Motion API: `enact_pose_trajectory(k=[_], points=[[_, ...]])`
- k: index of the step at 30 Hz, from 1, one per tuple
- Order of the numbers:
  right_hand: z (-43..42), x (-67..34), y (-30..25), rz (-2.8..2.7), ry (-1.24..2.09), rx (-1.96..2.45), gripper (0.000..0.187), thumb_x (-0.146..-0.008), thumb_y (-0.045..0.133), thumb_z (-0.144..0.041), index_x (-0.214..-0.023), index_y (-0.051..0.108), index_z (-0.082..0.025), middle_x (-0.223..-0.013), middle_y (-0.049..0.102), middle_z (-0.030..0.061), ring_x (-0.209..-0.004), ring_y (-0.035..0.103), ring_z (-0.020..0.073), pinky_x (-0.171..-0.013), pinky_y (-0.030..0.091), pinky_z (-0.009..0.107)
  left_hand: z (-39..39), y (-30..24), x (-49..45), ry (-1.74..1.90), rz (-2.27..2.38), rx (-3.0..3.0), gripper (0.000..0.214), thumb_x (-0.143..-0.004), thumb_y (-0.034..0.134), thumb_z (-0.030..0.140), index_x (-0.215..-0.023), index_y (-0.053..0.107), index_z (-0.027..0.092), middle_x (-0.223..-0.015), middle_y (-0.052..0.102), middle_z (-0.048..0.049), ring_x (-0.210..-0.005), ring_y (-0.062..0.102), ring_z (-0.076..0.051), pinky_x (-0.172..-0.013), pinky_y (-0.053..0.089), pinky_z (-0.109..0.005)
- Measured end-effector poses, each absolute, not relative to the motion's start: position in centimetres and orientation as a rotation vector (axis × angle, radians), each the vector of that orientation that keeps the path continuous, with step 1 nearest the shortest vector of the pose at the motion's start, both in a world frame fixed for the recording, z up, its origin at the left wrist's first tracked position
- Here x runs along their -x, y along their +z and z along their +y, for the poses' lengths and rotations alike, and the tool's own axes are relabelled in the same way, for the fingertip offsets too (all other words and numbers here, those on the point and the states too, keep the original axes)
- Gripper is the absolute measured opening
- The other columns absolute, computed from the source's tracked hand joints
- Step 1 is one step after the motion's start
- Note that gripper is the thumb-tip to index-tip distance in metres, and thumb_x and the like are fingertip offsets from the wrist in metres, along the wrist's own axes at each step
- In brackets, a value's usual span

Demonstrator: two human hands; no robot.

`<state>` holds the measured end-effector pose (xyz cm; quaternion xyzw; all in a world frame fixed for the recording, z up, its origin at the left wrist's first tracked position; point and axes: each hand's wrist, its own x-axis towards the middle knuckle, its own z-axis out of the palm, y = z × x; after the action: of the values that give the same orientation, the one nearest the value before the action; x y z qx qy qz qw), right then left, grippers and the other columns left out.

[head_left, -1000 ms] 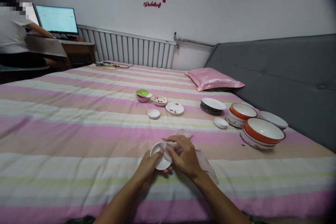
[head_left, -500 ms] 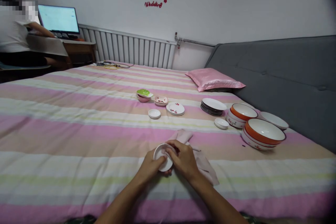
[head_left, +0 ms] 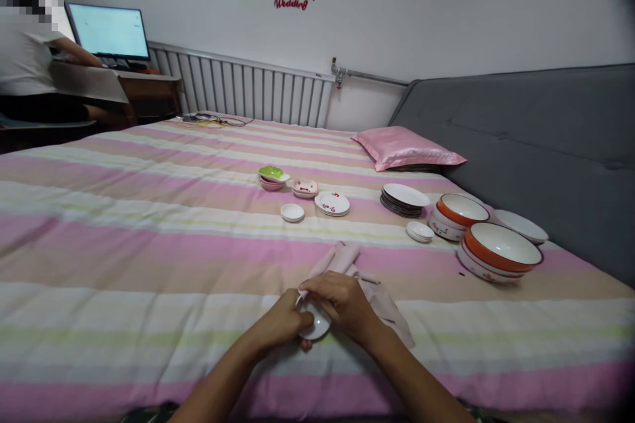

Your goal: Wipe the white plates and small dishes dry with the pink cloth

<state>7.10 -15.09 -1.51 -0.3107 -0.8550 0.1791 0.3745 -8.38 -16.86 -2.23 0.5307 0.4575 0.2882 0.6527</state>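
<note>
My left hand (head_left: 280, 324) grips a small white dish (head_left: 314, 326) from the left, low over the striped bed sheet. My right hand (head_left: 342, 304) is closed on a pale pink cloth (head_left: 342, 259) and presses it against the dish from above. The cloth trails away over the sheet to the right and behind my hands. Most of the dish is hidden by my fingers.
Further back on the bed (head_left: 149, 238) stand small dishes (head_left: 292, 212), a green saucer (head_left: 272, 175), stacked plates (head_left: 403, 199) and orange-rimmed bowls (head_left: 500, 248). A pink pillow (head_left: 407, 147) lies by the grey headboard. A person sits at a desk with a monitor (head_left: 106, 32) at far left.
My hands have drawn the dish a little nearer to me and lower, and my right hand now covers more of it. The cloth has bunched up behind them.
</note>
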Motion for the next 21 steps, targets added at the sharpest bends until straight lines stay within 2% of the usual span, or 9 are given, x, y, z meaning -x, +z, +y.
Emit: enact_pose_trajectory(k=[3,7,9,11,17,21], points=[[-15.3,-6.9,-1.5,-2.15,0.45,0.86,0.024,-0.085,0.047,-0.016,-0.099,0.066,-0.02,-0.094,0.07,0.0046,-0.085,0.064,0.0162,-0.077,0.048,0.027,-16.6,-2.3,8.5,0.659,1.03,-1.217,0.016,-0.056,0.044,0.007,-0.066,0.056,0.013,-0.047,0.056,0.0008,-0.039,0.051,-0.012,-0.038,0.039,-0.02],[-15.1,-6.6,-1.7,-1.784,0.531,1.178,0.019,-0.085,0.048,-0.025,-0.092,0.065,-0.019,-0.087,0.07,0.0043,-0.078,0.064,0.017,-0.072,0.048,0.027,-16.0,-2.0,7.7,0.892,1.01,-1.146,0.02,-0.06,0.049,0.01,-0.078,0.057,0.012,-0.059,0.061,-0.0002,-0.043,0.054,-0.011,-0.045,0.045,-0.022],[-14.8,-6.5,-2.0,-1.604,0.612,1.271,0.017,-0.084,0.049,-0.028,-0.088,0.061,-0.017,-0.081,0.069,0.005,-0.072,0.064,0.0169,-0.067,0.048,0.026,-16.0,-2.4,7.1,0.988,1.044,-1.108,0.016,-0.069,0.052,0.02,-0.081,0.056,0.01,-0.056,0.061,-0.0015,-0.042,0.056,-0.012,-0.046,0.046,-0.024],[-14.7,-6.4,-2.2,-1.526,0.624,1.321,0.015,-0.083,0.05,-0.03,-0.087,0.057,-0.017,-0.076,0.067,0.0048,-0.069,0.063,0.017,-0.063,0.047,0.025,-16.2,-3.0,6.4,1.034,1.065,-1.109,0.028,-0.077,0.049,0.034,-0.09,0.052,0.01,-0.049,0.059,-0.0011,-0.041,0.058,-0.016,-0.044,0.046,-0.025],[-15.0,-5.8,-2.1,-1.881,0.3,1.605,0.022,-0.09,0.034,-0.032,-0.087,0.052,-0.019,-0.071,0.065,0.0043,-0.063,0.061,0.0186,-0.053,0.032,0.024,-17.1,-3.9,5.8,1.135,1.068,-1.129,0.041,-0.083,0.039,0.043,-0.105,0.046,0.009,-0.046,0.058,0.0001,-0.042,0.058,-0.017,-0.043,0.046,-0.025],[-15.1,-6.1,-1.8,-2.062,0.256,1.645,0.028,-0.093,0.027,-0.032,-0.085,0.05,-0.02,-0.064,0.064,0.0029,-0.056,0.059,0.0173,-0.049,0.024,0.024,-17.2,-3.2,6.4,1.091,1.107,-1.217,0.043,-0.085,0.035,0.042,-0.109,0.046,0.008,-0.042,0.051,0.0038,-0.034,0.049,-0.014,-0.037,0.038,-0.022]])
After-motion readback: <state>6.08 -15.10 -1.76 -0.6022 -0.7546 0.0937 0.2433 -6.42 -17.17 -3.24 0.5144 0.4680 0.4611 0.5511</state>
